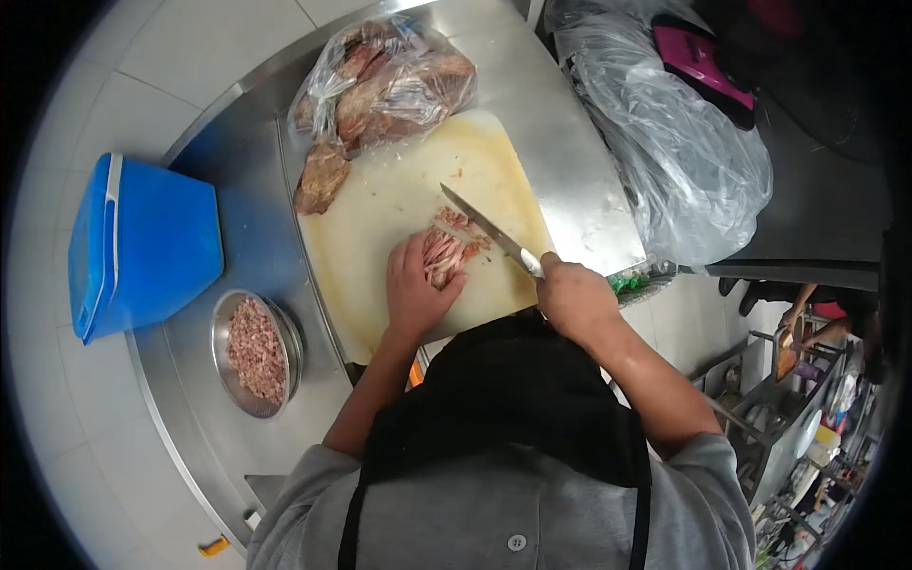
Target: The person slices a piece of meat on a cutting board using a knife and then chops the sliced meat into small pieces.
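Left hand [418, 287] half-curled, holding sliced meat [446, 255], right hand [578, 298] closed round knife [491, 231], both forearms [655, 380] angled inward

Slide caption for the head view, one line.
Left hand cupping sliced meat, right hand holding a knife over a cutting board, with a metal bowl of chopped meat to the left.

Right fingers [550, 261] clenched, left fingers [414, 249] (palm down) cupped.

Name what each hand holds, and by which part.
Right hand: the knife, by its white handle. Left hand: the strips of meat, by their near end.
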Available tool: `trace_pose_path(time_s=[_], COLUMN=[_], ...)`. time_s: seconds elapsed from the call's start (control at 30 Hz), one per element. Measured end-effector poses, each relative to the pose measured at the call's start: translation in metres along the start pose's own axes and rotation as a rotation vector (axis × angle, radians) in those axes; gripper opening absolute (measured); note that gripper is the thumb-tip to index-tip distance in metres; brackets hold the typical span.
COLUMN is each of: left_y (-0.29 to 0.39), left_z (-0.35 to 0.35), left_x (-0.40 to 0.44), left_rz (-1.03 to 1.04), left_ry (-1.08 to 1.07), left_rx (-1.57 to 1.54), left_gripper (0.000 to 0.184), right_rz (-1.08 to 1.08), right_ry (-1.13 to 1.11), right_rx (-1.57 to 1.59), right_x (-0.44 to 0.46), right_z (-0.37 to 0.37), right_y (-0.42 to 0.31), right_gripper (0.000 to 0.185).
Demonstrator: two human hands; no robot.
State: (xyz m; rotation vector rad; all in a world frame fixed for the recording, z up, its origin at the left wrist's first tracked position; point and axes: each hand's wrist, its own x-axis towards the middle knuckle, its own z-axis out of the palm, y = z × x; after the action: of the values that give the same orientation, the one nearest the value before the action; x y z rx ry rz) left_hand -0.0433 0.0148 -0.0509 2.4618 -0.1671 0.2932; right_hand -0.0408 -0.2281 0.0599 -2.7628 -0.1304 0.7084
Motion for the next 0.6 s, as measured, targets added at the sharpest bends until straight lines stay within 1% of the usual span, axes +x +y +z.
trace_pose_path(time_s=[0.07, 0.1, 0.17, 0.2, 0.27, 0.3, 0.37, 0.43, 0.6], left_y=[0.012, 0.010, 0.001, 0.001, 0.001, 0.000, -0.002, 0.001, 0.005], left_z=[-0.005, -0.001, 0.008, 0.009, 0.010, 0.010, 0.015, 0.014, 0.012], left_x=[0.003, 0.005, 0.010, 0.013, 0.020, 0.018, 0.016, 0.020, 0.021], left_rz=[0.082, 0.075, 0.102, 0.100, 0.123, 0.128, 0.180, 0.192, 0.169], left_ry=[0.114, 0.114, 0.188, 0.187, 0.130, 0.134, 0.169, 0.180, 0.183], left_rx=[-0.153, -0.156, -0.294, -0.298, -0.216, -0.223, -0.210, -0.231, -0.244], left_gripper=[0.062, 0.062, 0.042, 0.042, 0.022, 0.022, 0.012, 0.011, 0.009], right_rz=[-0.030, -0.046, -0.058, -0.085, -0.106, -0.116, -0.122, -0.152, -0.157], right_ry=[0.043, 0.052, 0.056, 0.039, 0.026, -0.006, -0.042, 0.037, -0.035], right_rx=[-0.044, -0.049, -0.057, -0.071, -0.088, -0.118, -0.148, -0.160, -0.186], right_x=[-0.010, -0.013, -0.016, -0.017, -0.017, -0.021, -0.021, -0.020, -0.018], right_z=[-0.007, -0.014, -0.022, -0.025, -0.026, -0.024, -0.021, -0.015, -0.030], right_y=[0.001, -0.003, -0.013, -0.018, -0.025, -0.030, -0.030, -0.024, -0.028], right_gripper=[0.019, 0.018, 0.017, 0.017, 0.016, 0.016, 0.016, 0.013, 0.014])
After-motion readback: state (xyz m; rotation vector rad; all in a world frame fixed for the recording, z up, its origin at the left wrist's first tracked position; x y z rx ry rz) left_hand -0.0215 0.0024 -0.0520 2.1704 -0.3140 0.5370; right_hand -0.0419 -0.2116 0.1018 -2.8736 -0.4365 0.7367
